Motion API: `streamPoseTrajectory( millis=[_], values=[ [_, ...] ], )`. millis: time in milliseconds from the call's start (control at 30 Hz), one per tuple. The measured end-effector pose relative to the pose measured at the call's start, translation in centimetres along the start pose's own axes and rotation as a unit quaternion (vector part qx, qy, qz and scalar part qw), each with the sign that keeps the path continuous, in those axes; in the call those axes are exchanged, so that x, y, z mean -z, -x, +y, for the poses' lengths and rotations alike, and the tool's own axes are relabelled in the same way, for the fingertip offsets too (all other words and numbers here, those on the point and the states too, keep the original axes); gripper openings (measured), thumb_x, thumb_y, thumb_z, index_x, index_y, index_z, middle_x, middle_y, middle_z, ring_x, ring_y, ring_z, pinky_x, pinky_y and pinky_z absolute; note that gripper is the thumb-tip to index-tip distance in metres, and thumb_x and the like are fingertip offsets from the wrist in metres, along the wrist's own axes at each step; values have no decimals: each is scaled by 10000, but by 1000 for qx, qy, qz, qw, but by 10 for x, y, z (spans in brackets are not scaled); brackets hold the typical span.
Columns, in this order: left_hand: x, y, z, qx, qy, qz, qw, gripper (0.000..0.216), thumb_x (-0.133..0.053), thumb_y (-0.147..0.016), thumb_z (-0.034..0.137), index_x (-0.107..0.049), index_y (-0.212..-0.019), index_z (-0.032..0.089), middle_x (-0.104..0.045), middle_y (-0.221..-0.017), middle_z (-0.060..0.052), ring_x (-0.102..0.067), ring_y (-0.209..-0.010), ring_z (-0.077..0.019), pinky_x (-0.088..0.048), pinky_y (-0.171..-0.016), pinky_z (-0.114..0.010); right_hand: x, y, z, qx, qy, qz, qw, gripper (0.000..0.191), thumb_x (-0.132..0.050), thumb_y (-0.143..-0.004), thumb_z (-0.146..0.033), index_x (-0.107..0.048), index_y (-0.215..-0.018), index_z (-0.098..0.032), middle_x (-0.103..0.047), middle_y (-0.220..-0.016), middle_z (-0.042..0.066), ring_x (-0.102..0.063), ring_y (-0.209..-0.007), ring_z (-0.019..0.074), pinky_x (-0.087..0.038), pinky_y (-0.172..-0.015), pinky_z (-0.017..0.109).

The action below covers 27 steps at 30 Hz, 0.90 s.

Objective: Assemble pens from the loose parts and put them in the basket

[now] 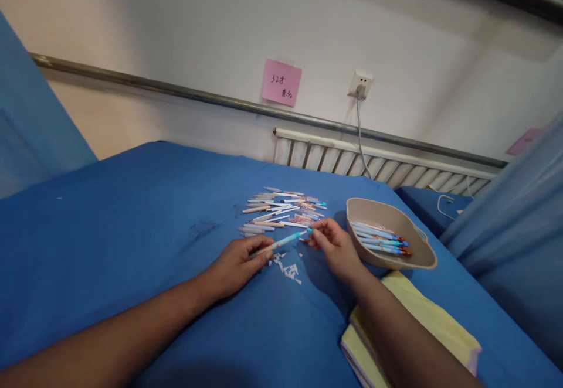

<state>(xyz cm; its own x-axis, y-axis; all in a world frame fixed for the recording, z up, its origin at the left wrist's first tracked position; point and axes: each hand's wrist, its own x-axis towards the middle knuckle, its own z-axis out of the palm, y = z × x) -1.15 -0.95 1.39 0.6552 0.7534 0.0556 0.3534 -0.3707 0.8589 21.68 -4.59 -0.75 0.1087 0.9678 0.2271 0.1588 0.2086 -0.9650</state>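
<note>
Two bare hands work above the blue cloth [176, 218]. On the left side, the left hand [235, 264] is closed around a light-blue pen [287, 241], which lies slanted, its tip toward the right. Behind it is spread a pile of pens [281, 208]; small white scraps [290, 271] lie just in front. Next, the right hand [338, 250] pinches a small blue piece [310, 230] close at the pen's tip; I cannot tell if they touch. To do this well, I think the left grip should stay firm, and the piece straight in line with the tip. Further right stand a beige basket [426, 253] with more pens [380, 241] inside and, nearer, a yellow cloth [424, 303].
</note>
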Motion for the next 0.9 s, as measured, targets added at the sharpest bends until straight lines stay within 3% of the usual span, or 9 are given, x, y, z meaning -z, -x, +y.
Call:
streamPoseTrajectory(
  millis=[133, 900],
  values=[
    [0, 0, -1, -8, -20, -3, 1000, 292, -435, -858, 388, -624, -944, 183, -582, -776, 3, -520, -721, -149, -430, -656, -230, -3, 2, -5, 14, -40, 7, 999, 231, -558, -801, -409, -539, -911, -206, -562, -704, -19, -555, -635, 125, -452, -618, 259],
    [-3, 1, -2, 6, -1, -6, 1000, 284, -441, -858, 397, -615, -947, 192, -580, -769, 6, -533, -702, -150, -425, -642, -236, 1, 3, -2, 39, -16, 2, 999, 218, -537, -829, -377, -584, -945, -199, -580, -719, -8, -563, -659, 124, -482, -667, 268]
  ],
)
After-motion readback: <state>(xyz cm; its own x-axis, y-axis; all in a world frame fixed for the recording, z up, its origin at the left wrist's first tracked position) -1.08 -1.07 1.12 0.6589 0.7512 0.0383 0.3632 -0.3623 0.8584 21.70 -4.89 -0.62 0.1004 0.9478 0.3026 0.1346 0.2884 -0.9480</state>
